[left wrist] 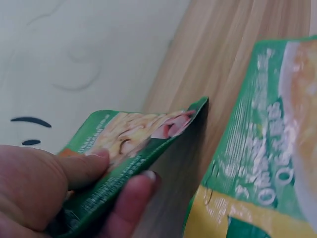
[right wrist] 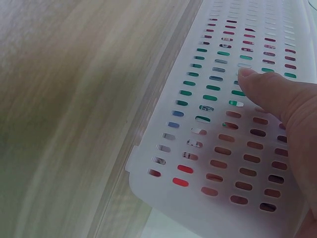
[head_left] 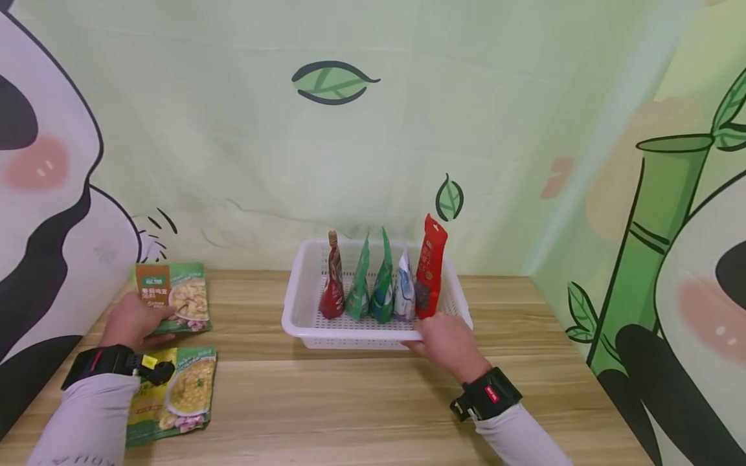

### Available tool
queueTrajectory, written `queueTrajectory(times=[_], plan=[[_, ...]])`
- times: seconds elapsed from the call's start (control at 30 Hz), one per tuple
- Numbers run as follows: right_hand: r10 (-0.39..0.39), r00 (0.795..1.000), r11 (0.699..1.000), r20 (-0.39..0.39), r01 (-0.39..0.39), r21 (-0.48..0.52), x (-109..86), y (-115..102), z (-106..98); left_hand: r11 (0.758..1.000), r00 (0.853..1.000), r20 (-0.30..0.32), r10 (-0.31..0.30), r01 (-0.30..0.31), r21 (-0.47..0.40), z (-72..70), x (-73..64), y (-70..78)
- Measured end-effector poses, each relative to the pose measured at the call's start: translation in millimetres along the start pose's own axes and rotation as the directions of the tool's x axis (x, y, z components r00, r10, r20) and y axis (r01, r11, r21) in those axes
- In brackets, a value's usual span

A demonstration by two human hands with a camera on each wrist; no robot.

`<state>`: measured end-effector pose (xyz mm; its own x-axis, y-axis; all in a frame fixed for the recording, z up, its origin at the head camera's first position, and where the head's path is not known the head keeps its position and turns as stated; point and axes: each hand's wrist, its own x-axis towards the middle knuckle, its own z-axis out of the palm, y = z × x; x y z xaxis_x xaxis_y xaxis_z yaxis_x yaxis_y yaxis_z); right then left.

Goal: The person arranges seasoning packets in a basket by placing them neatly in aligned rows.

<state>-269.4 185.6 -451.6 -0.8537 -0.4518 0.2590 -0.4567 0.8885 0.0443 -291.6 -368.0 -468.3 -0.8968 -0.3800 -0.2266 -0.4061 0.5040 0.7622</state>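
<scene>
My left hand (head_left: 133,320) pinches the lower left edge of a green and brown food packet (head_left: 189,294), thumb on its printed face and fingers underneath. In the left wrist view the near edge of this packet (left wrist: 133,136) is raised off the table. A green and yellow food packet (head_left: 192,388) lies just below, partly covered by the wrist strap. My right hand (head_left: 451,343) grips the front wall of a white plastic basket (head_left: 350,334) near its right corner. The right wrist view has the thumb (right wrist: 262,89) on the outside, with fingers showing through the slots.
Inside the basket stand a dark red spouted pouch (head_left: 333,291), two green packets (head_left: 358,285), a white and blue packet (head_left: 405,291) and a tall red packet (head_left: 431,265). A printed cloth backdrop (head_left: 245,129) rises behind the wooden table (head_left: 326,408).
</scene>
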Motion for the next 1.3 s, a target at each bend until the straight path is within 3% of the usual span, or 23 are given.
queueTrajectory(times=[0.07,0.27,0.47,0.63,0.8,0.93,1.07,1.2,1.3], plan=[[-0.002,1.0,1.0,-0.003,0.002,-0.004,-0.1,-0.2,0.1,0.998,0.999,0.007,0.044,-0.043,-0.055,2.7,-2.0,-0.1],[0.007,1.0,1.0,0.004,-0.007,0.0,-0.4,-0.8,-0.1,0.993,0.992,-0.057,0.116,-0.118,-0.032,10.6,-12.9,12.0],[-0.001,1.0,1.0,-0.005,0.001,-0.003,0.0,-1.2,0.4,0.982,0.981,-0.058,0.183,-0.185,-0.032,14.3,-30.8,31.7],[-0.018,1.0,1.0,-0.004,0.018,-0.005,0.9,-1.7,0.7,0.963,0.969,-0.092,0.229,-0.24,-0.126,19.0,-55.5,52.1],[-0.008,1.0,1.0,0.004,0.008,-0.004,1.7,-2.0,-0.5,0.949,0.959,-0.097,0.266,-0.278,-0.15,26.2,-86.9,76.2],[-0.01,1.0,1.0,0.003,0.01,0.005,1.9,-2.0,-0.5,0.927,0.947,-0.093,0.309,-0.321,-0.192,34.2,-108.4,90.4],[-0.003,1.0,1.0,0.008,0.002,0.014,1.1,-0.9,0.2,0.888,0.929,-0.081,0.36,-0.368,-0.276,44.4,-125.1,102.7],[-0.001,1.0,1.0,0.001,0.001,0.026,0.6,0.6,0.1,0.849,0.91,-0.058,0.411,-0.404,-0.34,57.8,-138.0,113.3],[-0.011,1.0,1.0,-0.001,0.011,0.027,0.1,1.3,-0.8,0.839,0.907,-0.019,0.421,-0.398,-0.371,69.3,-144.6,119.1]])
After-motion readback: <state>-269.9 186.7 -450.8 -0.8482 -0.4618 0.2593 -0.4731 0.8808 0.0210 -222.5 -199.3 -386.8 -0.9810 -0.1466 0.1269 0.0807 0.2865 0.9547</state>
